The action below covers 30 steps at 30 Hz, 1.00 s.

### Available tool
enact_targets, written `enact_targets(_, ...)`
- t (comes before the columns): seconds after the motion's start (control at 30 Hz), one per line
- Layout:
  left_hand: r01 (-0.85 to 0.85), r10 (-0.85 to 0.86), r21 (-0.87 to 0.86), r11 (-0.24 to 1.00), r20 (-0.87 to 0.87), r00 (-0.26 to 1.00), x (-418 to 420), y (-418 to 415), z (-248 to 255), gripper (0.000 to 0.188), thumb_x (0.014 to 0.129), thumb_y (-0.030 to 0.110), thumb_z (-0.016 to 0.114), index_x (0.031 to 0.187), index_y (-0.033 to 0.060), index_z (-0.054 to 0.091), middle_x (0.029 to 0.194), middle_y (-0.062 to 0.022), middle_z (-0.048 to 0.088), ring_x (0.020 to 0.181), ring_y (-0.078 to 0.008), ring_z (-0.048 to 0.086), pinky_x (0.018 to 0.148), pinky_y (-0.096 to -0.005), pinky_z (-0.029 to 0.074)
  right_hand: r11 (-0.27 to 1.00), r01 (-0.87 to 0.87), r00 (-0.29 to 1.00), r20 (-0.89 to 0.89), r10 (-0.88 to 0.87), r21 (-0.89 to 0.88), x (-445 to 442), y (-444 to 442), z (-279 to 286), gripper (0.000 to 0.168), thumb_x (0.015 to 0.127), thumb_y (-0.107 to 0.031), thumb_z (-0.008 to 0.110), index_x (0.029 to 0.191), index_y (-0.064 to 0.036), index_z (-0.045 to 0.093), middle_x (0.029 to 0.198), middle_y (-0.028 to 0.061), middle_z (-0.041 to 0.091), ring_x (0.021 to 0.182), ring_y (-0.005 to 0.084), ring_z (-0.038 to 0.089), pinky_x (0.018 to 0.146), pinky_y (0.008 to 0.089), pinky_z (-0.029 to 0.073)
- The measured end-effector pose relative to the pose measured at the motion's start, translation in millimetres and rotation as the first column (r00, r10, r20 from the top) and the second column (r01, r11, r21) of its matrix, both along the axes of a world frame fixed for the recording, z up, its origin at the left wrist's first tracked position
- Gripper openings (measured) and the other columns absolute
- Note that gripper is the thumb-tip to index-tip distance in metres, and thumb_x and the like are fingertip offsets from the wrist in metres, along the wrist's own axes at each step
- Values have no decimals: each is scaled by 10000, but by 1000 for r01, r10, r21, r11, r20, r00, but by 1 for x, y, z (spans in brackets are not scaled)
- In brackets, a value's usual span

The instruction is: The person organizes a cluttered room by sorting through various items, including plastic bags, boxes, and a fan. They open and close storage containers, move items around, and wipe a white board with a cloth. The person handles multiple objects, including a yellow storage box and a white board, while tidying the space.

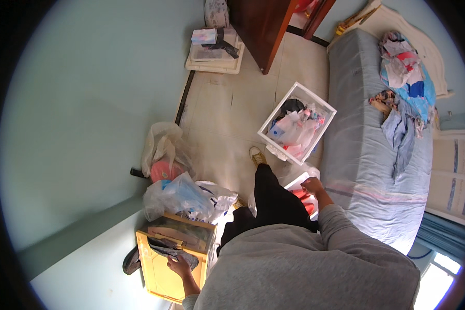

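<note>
At the lower left, my left hand (180, 267) grips a dark grey fabric item (190, 259), whose exact kind is unclear. It is held over a yellow-framed storage box (149, 267) with a clear panel. My right hand (313, 186), fingers curled, is over a white container (297, 181) beside my leg. Red things (304, 199) show inside that container, partly hidden by my leg and arm. Whether this hand pinches anything is too small to tell.
A white-framed clear bin (266, 131) full of bags stands ahead. Plastic bags (186, 195) crowd the left wall. At right, a bed (356, 128) bears clothes (401, 124). Stacked white lids or boxes (213, 66) lie near the open brown door (261, 35).
</note>
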State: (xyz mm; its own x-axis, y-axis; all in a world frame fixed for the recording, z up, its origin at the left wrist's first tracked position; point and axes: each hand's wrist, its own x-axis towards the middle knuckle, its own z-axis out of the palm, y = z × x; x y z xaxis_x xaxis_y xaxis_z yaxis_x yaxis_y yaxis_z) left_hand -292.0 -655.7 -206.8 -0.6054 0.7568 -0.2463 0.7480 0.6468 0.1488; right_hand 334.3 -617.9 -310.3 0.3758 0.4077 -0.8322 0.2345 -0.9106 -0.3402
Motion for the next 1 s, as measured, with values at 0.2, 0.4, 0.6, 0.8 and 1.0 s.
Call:
enact_targets(0.2, -35, 47, 126, 991, -88, 995, 51, 65, 34, 548, 791, 234, 604, 1219, -45, 406, 1141, -273, 434, 1057, -413, 406, 914, -459, 346, 962, 265, 941, -236, -243, 67, 59, 47, -31, 109, 791, -145, 539, 816, -40, 551, 652, 79, 564, 524, 181, 557, 454, 311, 469)
enact_targets(0.4, -51, 87, 207, 977, -167, 982, 122, 88, 49, 476, 750, 121, 544, 1180, -42, 421, 1062, -243, 456, 1004, -391, 422, 876, -444, 341, 982, 186, 966, -185, -181, 9, 94, 115, 17, 115, 784, -132, 582, 793, -18, 570, 671, 82, 581, 554, 174, 581, 474, 305, 505)
enact_targets(0.6, -220, 216, 29, 975, 99, 971, 184, 76, 31, 305, 733, 123, 544, 1000, -25, 544, 910, -219, 545, 824, -332, 541, 727, -396, 437, 983, 88, 978, -204, -54, 160, 135, 210, 35, 110, 763, -110, 573, 810, -12, 583, 676, 83, 586, 563, 166, 578, 493, 288, 492)
enact_targets(0.8, -320, 275, 31, 947, 438, 856, 187, 67, 5, 197, 741, 140, 555, 842, -20, 614, 689, -143, 620, 640, -239, 611, 607, -334, 484, 962, -33, 980, -179, 84, 271, 100, 294, 48, 112, 742, -124, 584, 746, -14, 602, 621, 64, 578, 501, 142, 551, 453, 271, 455)
enact_targets(1.0, -501, 403, -36, 865, 646, 649, 167, 60, -37, 223, 787, 179, 566, 885, -16, 613, 686, -97, 632, 563, -165, 623, 536, -273, 486, 954, -160, 951, -221, 218, 252, 51, 341, 18, 133, 722, -144, 599, 702, -13, 613, 610, 67, 605, 510, 140, 579, 447, 280, 484)
